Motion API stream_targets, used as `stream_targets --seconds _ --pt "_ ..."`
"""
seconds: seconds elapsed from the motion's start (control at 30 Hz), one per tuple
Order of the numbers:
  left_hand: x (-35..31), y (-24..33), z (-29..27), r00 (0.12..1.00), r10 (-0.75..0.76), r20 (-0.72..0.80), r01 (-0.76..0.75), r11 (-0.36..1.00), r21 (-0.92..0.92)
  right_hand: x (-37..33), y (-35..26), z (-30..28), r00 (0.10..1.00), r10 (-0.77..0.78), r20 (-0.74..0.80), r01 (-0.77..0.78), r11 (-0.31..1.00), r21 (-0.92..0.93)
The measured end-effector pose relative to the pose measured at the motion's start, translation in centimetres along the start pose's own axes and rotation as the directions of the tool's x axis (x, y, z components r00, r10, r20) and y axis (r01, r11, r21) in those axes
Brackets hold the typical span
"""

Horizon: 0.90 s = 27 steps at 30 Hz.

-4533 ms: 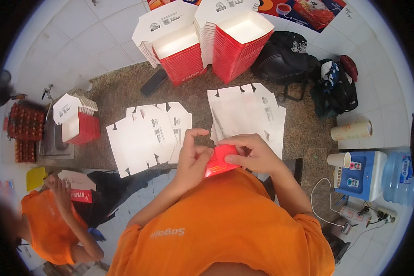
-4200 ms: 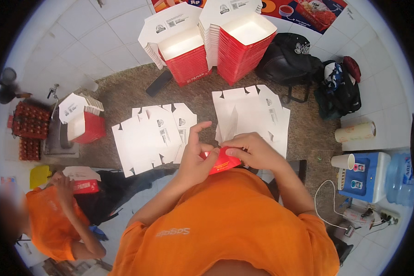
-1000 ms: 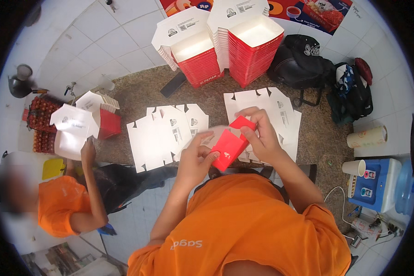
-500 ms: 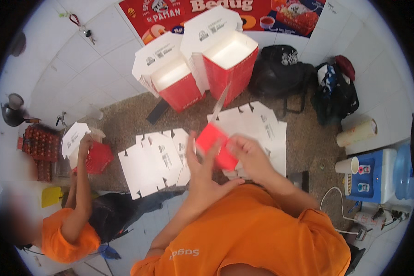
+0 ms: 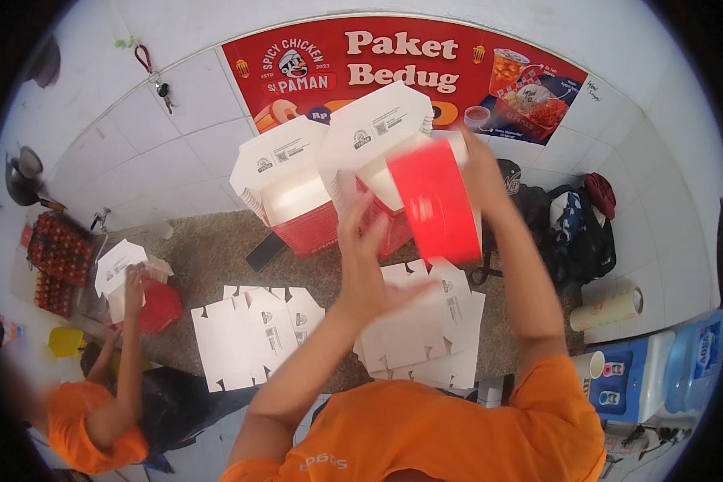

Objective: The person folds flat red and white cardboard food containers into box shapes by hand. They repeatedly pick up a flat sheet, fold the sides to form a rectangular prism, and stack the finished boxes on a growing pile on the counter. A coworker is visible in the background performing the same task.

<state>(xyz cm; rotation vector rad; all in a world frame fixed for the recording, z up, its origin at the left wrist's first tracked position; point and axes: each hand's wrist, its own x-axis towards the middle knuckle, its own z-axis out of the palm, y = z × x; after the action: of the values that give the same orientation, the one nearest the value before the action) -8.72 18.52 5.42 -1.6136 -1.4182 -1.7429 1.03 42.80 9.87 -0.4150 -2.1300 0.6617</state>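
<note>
A: Where is the folded red carton?

B: Raised, blurred by motion, just before the tall stack of red-and-white cartons against the tiled wall. The right hand grips its far edge; the fingers are hidden, so how tightly I cannot tell. The left hand hangs spread and empty, just below.

A: How best to seat it?

B: Probably square its mouth over the stack, steadying with the free hand. Flat carton blanks lie beneath; a co-worker's hand folds another.
</note>
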Motion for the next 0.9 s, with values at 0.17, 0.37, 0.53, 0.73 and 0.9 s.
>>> stream_targets --seconds 0.17,0.37,0.53,0.73,0.9 --pt "-0.5 -8.5 2.6 0.952 -0.158 0.261 -0.005 0.849 0.529 10.2 9.2 0.0 0.938 0.008 0.346 0.105 0.946 -0.306" --pt "-1.7 -11.8 2.0 0.968 -0.164 0.191 0.038 0.847 0.531 11.4 9.6 1.5 0.741 0.083 0.667 0.215 0.91 -0.353" --pt "-0.1 -11.1 1.9 0.935 -0.305 0.181 0.176 0.842 0.509 11.1 9.4 1.8 0.756 0.151 0.637 0.211 0.865 -0.456" --pt "-1.5 -11.3 2.5 0.99 -0.056 0.128 -0.013 0.874 0.485 10.1 9.0 3.5 0.852 0.215 0.477 0.07 0.857 -0.511" --pt "-2.2 -11.4 3.0 0.98 -0.05 0.194 -0.055 0.863 0.503 10.2 9.1 3.9 0.843 0.219 0.491 0.113 0.821 -0.56"
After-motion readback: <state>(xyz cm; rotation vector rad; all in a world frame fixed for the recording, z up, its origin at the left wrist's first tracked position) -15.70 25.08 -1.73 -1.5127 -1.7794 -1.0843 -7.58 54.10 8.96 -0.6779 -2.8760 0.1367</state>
